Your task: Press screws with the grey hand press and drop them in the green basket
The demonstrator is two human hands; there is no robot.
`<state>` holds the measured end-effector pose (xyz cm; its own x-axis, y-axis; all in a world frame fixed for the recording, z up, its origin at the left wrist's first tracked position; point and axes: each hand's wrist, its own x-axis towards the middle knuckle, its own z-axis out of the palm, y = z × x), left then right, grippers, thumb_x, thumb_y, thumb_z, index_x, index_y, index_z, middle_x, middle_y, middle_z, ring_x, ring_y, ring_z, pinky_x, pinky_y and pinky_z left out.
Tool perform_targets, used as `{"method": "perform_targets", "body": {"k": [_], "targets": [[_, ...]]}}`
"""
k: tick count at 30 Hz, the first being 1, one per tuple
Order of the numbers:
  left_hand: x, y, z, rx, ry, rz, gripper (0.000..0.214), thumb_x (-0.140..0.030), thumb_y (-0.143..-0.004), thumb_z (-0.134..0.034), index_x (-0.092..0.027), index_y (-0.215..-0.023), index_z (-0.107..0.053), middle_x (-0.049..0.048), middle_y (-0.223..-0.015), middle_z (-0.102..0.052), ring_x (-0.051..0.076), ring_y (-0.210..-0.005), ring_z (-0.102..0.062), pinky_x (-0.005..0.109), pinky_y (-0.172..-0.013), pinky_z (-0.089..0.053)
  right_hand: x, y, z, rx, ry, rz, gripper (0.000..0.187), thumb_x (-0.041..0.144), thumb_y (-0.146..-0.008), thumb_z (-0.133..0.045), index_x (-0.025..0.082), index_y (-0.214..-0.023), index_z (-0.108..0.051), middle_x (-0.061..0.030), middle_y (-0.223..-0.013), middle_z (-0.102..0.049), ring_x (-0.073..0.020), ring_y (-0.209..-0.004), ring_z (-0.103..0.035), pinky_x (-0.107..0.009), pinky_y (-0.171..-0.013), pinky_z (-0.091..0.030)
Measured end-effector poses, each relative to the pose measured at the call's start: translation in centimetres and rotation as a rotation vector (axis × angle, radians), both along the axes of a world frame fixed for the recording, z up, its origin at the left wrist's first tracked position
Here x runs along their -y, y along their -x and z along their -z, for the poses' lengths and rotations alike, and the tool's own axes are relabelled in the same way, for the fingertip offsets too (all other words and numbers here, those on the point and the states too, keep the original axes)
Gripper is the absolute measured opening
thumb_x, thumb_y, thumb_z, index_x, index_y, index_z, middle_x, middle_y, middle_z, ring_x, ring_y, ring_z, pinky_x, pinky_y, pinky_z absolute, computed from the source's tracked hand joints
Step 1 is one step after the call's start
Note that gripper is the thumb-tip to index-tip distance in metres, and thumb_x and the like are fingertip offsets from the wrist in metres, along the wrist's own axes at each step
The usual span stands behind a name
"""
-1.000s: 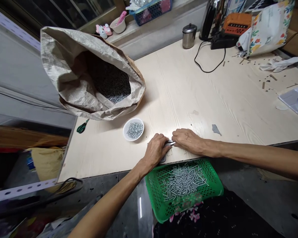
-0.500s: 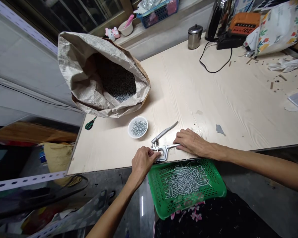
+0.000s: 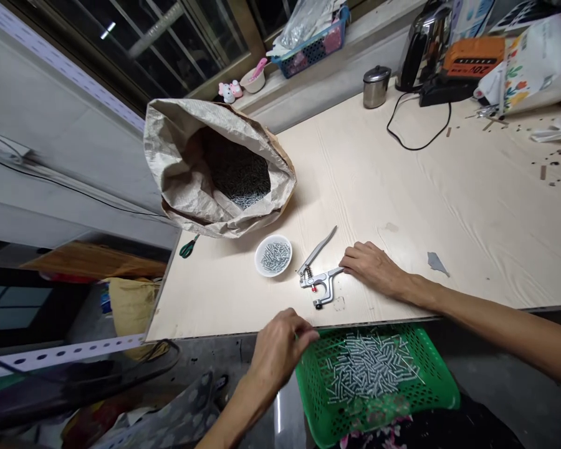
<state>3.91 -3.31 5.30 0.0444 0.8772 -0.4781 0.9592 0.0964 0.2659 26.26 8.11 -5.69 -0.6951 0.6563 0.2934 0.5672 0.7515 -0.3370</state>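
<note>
My right hand (image 3: 373,269) rests on the table with its fingers closed on the end of one handle of the silver snap-fastener pliers (image 3: 326,284). The pliers lie with their handles spread, a spring at the pivot and a red tip in the jaw. My left hand (image 3: 280,346) hangs by the table's front edge, at the left rim of a green basket (image 3: 311,399). Its thumb and fingers are pinched together; what is between them, if anything, is hidden. Many small metal screw-like pieces (image 3: 371,368) lie in the basket. A white bowl (image 3: 258,265) of similar, smaller pieces stands left of the pliers.
A large open sack (image 3: 177,187) of dark metal pieces stands at the back left, with green-handled scissors (image 3: 187,248) beside it. Toward the back are a metal canister (image 3: 375,90), a black cable (image 3: 414,148) and an orange box (image 3: 474,56). A grey scrap (image 3: 437,263) lies right.
My left hand has come away from the pliers' jaw, down to the basket's left rim. My right hand still holds the handle. The whole view has shifted slightly.
</note>
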Motion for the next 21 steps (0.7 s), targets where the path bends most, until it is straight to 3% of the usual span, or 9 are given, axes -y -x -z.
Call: {"method": "perform_targets", "body": {"k": [3,5,7,12,18,21], "targets": [[-1.2,0.8,-0.2,-0.025,-0.195,-0.009,0.017,-0.032,-0.087,-0.058,-0.022,-0.094,-0.070,0.0024,-0.087,-0.066,0.018,-0.083,-0.061,0.026,-0.067,-0.042,0.2,0.1,0.0,-0.022,0.009,0.002,0.024,0.021,-0.097,-0.040,0.019,-0.086,-0.062,-0.0040,-0.083,-0.061,-0.0178,-0.078,-0.047,-0.031,-0.068,-0.028],[-3.6,2.2,0.6,-0.127,-0.398,-0.087,0.019,-0.028,-0.089,-0.054,-0.020,-0.096,-0.070,0.0047,-0.091,-0.066,0.019,-0.087,-0.060,0.027,-0.068,-0.042,0.2,0.2,0.1,-0.029,0.005,0.006,0.025,0.021,-0.097,-0.039,0.019,-0.085,-0.062,-0.0042,-0.082,-0.060,-0.0179,-0.078,-0.047,-0.031,-0.068,-0.029],[-6.5,3.7,1.8,-0.161,-0.482,-0.125,0.019,-0.024,-0.089,-0.053,-0.018,-0.095,-0.070,0.0054,-0.092,-0.066,0.019,-0.088,-0.060,0.027,-0.071,-0.042,0.3,0.3,0.2,-0.035,-0.002,0.008,0.026,0.021,-0.097,-0.039,0.019,-0.084,-0.062,-0.0043,-0.082,-0.060,-0.0179,-0.077,-0.047,-0.031,-0.068,-0.029],[-11.3,4.8,4.5,-0.108,-0.531,-0.124,0.018,-0.024,-0.087,-0.056,-0.018,-0.096,-0.070,0.0049,-0.095,-0.066,0.017,-0.087,-0.060,0.026,-0.073,-0.042,0.3,0.4,0.5,-0.055,-0.020,0.022,0.025,0.022,-0.097,-0.041,0.019,-0.084,-0.062,-0.0040,-0.081,-0.060,-0.0180,-0.077,-0.048,-0.031,-0.068,-0.030],[-12.1,3.5,5.4,-0.187,-0.511,-0.199,0.020,-0.028,-0.088,-0.054,-0.020,-0.092,-0.071,0.0035,-0.093,-0.066,0.017,-0.082,-0.060,0.026,-0.065,-0.037,0.3,0.5,0.5,-0.051,-0.016,0.026,0.024,0.020,-0.096,-0.042,0.018,-0.084,-0.062,-0.0041,-0.082,-0.060,-0.0180,-0.077,-0.048,-0.031,-0.068,-0.031],[-11.9,3.3,5.4,-0.245,-0.493,-0.166,0.024,-0.024,-0.090,-0.048,-0.019,-0.094,-0.072,0.0049,-0.092,-0.066,0.017,-0.080,-0.059,0.026,-0.065,-0.036,0.3,0.5,0.4,-0.053,-0.010,0.024,0.024,0.020,-0.096,-0.041,0.018,-0.085,-0.062,-0.0043,-0.083,-0.060,-0.0181,-0.077,-0.048,-0.032,-0.068,-0.031]]}}
